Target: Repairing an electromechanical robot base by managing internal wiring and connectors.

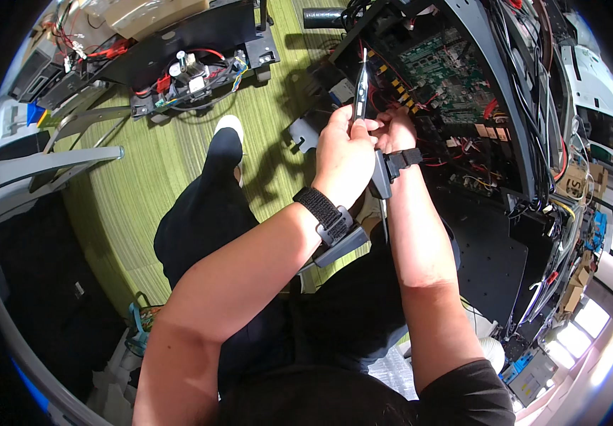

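The left hand (pixel 345 153) pinches a slim, silver-and-black, pen-shaped tool (pixel 360 92) over an open, black-framed electronics cabinet (pixel 489 60); the right hand (pixel 397 131) curls, its grip unclear. A steady hold should spare the small yellow connectors (pixel 403 93).

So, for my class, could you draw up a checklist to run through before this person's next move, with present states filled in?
1. Pen-shaped tool gripped in the left hand: ok.
2. Tool's tip touching a part: cannot tell.
3. Right hand free of any object: cannot tell; its fingers are partly hidden.
4. Black strap around the left wrist: ok.
5. Green circuit board covered: not ok; it lies exposed.
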### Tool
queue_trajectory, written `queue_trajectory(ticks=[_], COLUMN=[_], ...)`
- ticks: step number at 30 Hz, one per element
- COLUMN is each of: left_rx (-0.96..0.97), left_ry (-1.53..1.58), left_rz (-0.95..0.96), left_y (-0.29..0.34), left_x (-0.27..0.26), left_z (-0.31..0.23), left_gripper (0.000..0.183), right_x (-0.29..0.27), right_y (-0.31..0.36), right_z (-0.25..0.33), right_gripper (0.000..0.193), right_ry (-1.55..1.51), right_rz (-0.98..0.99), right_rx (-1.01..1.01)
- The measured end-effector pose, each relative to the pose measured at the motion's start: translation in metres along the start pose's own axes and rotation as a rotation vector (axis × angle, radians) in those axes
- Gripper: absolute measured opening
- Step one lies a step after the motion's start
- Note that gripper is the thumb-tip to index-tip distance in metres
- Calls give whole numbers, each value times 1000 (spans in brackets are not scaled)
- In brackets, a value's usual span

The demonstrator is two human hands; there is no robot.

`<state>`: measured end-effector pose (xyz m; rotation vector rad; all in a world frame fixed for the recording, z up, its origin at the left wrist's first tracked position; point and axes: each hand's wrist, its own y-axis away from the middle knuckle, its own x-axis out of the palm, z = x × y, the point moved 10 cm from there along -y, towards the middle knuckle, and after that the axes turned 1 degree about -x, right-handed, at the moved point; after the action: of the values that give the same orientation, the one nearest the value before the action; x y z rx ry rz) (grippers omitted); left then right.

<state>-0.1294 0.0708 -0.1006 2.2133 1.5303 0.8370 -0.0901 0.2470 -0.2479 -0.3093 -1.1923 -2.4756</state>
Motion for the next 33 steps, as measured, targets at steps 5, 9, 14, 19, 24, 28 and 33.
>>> queue_trajectory(ticks=[5,9,14,19,24,28,33], left_rx=[35,13,-40,-7,15,-8,1], left_ry=[43,18,3,-18,-25,-11,82], left_rz=[-12,-5,23,12,4,2,24], left_y=[1,1,0,-3,-2,4,6], left_x=[-6,-8,-5,-1,-7,-13,-20], left_z=[-6,-1,10,8,5,7,12], left_gripper=[23,23,24,24,23,23,22], right_x=[10,9,9,1,7,13,50], right_y=[11,15,19,8,16,31,85], right_z=[4,5,5,7,6,-5,-21], right_gripper=[26,27,26,25,21,12,28], right_ry=[-47,102,139,42,89,155,403], right_rz=[-64,-24,-19,-55,-52,-14,257], right_rx=[-52,-83,-62,-48,-55,-3,175])
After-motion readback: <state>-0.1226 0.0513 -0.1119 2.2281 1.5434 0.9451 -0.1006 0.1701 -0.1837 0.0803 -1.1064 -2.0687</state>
